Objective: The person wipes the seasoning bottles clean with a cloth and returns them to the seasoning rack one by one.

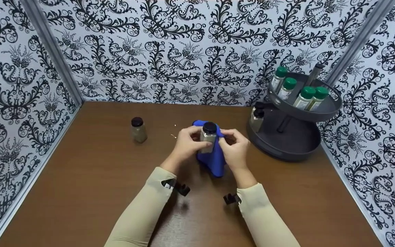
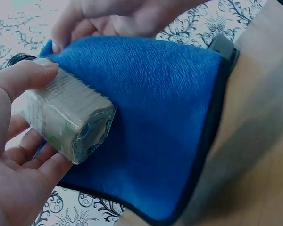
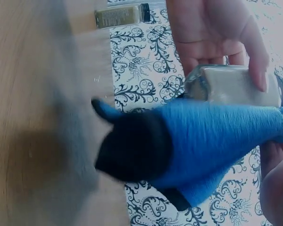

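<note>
Labels: the jar (image 1: pixel 207 142) in my left hand (image 1: pixel 186 142) bears rows of fine print and a green mark; I cannot read a word. The second jar (image 1: pixel 139 133), standing to the left on the table (image 1: pixel 108 192), shows printed lines in the right wrist view, likewise illegible. Labels on the green-capped bottles (image 1: pixel 302 102) in the upper tray of the tiered stand (image 1: pixel 286 154) are too small to read.

Fingers: my left thumb and fingers are curled round the held jar, its black lid upward. My right hand (image 1: pixel 236 147) pinches the blue cloth (image 1: pixel 214 164) near that lid.

Clearances: the held jar is between my hands, just beside the cloth. The second jar is well apart to the left; the stand is right of my right hand. The table's back edge meets the patterned wall (image 1: pixel 173 48).

Views: the left wrist view alone shows the held jar's glass base facing out and a grey tab at the cloth's corner.
</note>
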Demonstrator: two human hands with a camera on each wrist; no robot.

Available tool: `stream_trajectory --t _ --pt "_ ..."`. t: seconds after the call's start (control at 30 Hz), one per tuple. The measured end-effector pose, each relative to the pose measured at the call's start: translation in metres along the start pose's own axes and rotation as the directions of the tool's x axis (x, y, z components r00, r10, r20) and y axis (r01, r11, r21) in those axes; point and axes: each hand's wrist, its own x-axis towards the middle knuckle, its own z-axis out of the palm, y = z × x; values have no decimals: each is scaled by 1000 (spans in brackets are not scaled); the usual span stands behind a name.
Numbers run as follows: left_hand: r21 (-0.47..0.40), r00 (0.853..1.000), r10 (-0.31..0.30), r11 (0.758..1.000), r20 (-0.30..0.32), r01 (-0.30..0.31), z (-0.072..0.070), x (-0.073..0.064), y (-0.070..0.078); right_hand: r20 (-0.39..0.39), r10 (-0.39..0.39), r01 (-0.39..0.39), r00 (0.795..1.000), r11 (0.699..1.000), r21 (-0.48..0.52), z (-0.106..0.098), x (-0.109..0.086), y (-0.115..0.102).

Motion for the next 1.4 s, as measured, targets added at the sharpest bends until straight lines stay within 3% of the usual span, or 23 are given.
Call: stream_trajectory --t 0.33,0.6,0.83,0.93,1.2,1.4 --pt "-125 996 -11 992 -86 0 2 0 8 88 79 -69 993 992 -110 -4 1 -1" --pt "-287 987 -67 958 -148 22 6 0 12 158 100 -66 982 976 -209 -9 5 32" --pt "-196 995 -60 980 -81 43 12 -4 8 100 34 -18 994 987 -158 -12 6 36" --pt "-213 996 -74 975 -42 63 17 -7 6 56 22 -15 998 993 -115 -12 7 34" --pt "-110 999 -33 993 13 35 22 -9 3 -54 -44 44 998 999 6 -12 9 26" --pt "-80 999 -21 997 28 23 21 -8 2 -48 -52 53 998 998 26 -13 10 24"
